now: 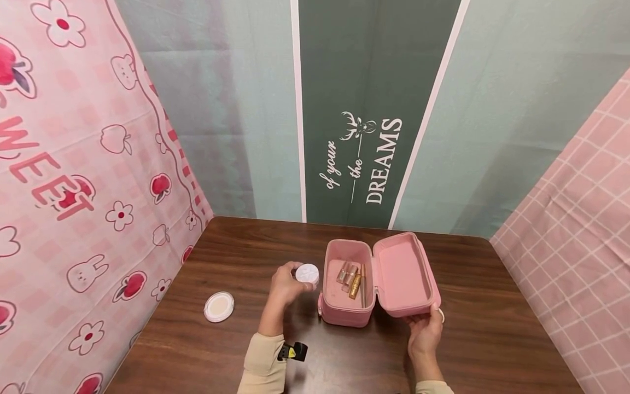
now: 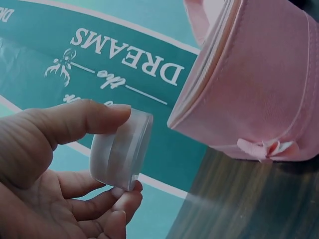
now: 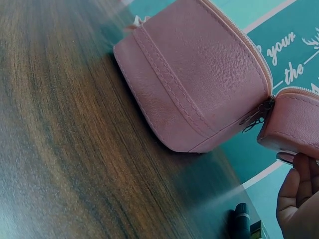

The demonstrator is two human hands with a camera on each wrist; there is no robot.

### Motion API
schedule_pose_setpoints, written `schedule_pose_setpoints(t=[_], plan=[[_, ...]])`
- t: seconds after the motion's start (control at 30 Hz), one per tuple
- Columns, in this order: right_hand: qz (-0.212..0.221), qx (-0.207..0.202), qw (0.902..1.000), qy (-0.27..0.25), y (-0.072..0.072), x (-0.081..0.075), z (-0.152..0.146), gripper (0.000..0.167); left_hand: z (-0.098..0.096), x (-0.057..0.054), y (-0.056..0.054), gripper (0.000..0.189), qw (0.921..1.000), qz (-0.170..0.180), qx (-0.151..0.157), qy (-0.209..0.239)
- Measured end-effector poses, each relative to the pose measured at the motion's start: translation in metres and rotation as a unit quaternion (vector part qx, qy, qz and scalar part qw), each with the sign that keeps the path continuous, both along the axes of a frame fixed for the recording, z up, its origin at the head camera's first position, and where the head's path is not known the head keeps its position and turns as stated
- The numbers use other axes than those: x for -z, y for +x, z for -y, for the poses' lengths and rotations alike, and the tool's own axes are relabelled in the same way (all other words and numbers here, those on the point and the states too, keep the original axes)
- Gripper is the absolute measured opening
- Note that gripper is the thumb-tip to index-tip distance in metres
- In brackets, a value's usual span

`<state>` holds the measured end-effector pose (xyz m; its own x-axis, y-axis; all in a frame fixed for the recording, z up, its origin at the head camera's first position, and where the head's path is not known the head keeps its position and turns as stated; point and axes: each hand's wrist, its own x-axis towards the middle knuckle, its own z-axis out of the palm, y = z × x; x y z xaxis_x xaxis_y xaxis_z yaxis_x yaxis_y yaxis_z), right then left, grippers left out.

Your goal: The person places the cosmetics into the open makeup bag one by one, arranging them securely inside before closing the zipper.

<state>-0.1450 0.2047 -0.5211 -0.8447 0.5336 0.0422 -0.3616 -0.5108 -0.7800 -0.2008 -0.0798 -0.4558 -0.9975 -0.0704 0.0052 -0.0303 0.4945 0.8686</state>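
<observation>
My left hand (image 1: 286, 284) pinches a small round jar (image 1: 307, 274) with a white marbled top, just left of the pink cosmetic case (image 1: 346, 316). In the left wrist view, the jar (image 2: 121, 149) has clear walls and sits tilted between thumb and fingertips, apart from the case. My right hand (image 1: 424, 334) grips the near right corner of the case's lid (image 1: 403, 273), which is swung out to the right. Several lipstick-like tubes (image 1: 354, 285), some gold, lie inside the case. The right wrist view shows the right hand's fingers (image 3: 299, 184) under the lid.
A round white compact (image 1: 219, 306) with a beige centre lies on the brown wooden table (image 1: 246, 350) at the left. A dark tube (image 3: 241, 221) appears low in the right wrist view. Printed cloths (image 1: 236, 137) surround the table's back and sides.
</observation>
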Motion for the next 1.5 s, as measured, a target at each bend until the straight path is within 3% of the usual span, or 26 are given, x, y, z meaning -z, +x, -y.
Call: schedule_pose_setpoints(t=[0.4,0.9,1.23,1.5], plan=[[0.007,0.004,1.0,-0.002,-0.001,0.001,0.0,0.033,-0.021,-0.013,-0.004,0.054,0.9992,0.012,0.035,-0.014],[-0.016,-0.012,0.9996,-0.022,0.001,-0.003,0.001,0.031,-0.036,-0.023,-0.011,0.052,0.9954,0.014,0.079,-0.051],[-0.011,-0.011,0.9997,-0.02,0.002,-0.002,0.0,0.031,-0.042,-0.031,-0.023,0.052,0.9881,0.046,0.127,-0.074],[-0.007,-0.011,0.9997,-0.019,0.001,-0.002,0.0,0.03,-0.046,-0.029,-0.031,0.042,0.9821,0.039,0.15,-0.107]])
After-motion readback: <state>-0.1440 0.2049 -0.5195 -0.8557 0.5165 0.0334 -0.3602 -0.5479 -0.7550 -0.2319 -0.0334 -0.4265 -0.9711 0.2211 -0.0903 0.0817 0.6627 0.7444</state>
